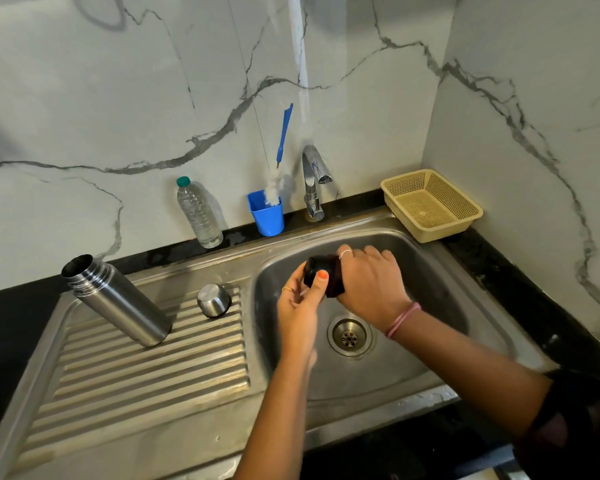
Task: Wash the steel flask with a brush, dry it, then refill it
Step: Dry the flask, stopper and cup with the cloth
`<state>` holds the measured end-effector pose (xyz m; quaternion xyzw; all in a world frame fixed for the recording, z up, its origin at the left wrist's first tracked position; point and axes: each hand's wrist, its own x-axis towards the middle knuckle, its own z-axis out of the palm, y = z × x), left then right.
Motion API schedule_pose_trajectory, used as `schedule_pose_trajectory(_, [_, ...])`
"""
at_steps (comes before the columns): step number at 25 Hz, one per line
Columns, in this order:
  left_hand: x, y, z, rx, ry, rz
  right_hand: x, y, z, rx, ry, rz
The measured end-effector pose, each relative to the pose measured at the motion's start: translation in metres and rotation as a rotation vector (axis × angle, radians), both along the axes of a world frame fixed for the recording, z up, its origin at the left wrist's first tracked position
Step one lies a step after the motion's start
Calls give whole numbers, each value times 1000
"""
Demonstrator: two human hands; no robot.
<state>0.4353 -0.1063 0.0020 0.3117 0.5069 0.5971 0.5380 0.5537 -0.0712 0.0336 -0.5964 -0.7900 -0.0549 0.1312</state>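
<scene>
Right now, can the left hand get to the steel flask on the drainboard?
Probably yes, once freed: the left hand holds a black part over the sink; the steel flask stands unobstructed.

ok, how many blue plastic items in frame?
2: blue cup on the counter left of the tap, and the blue-handled brush standing in it. None seem hidden.

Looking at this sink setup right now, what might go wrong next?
1. Both hands, left and right, hold a small black part over the sink. If it slips, it could fall toward the drain.
2. The open steel flask stands on the ridged drainboard; a bump might tip it.
3. The steel cup sits near the basin edge and could get knocked in.
</scene>
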Motion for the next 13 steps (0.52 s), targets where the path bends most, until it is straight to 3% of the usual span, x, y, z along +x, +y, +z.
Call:
schedule_pose_trajectory(4, [16,-4,5,-246,-372,127,-6,-10,-22,315,-127,-3])
schedule_pose_trajectory(7, [15,-7,8,-293,-452,130,-2,-7,-29,248,-49,16])
schedule_pose_trajectory(9, [12,-8,12,-280,-514,117,3,-2,-28,30,173,45])
schedule_pose_trajectory(13, [4,-7,13,-234,-667,67,15,0,-27,-416,869,112])
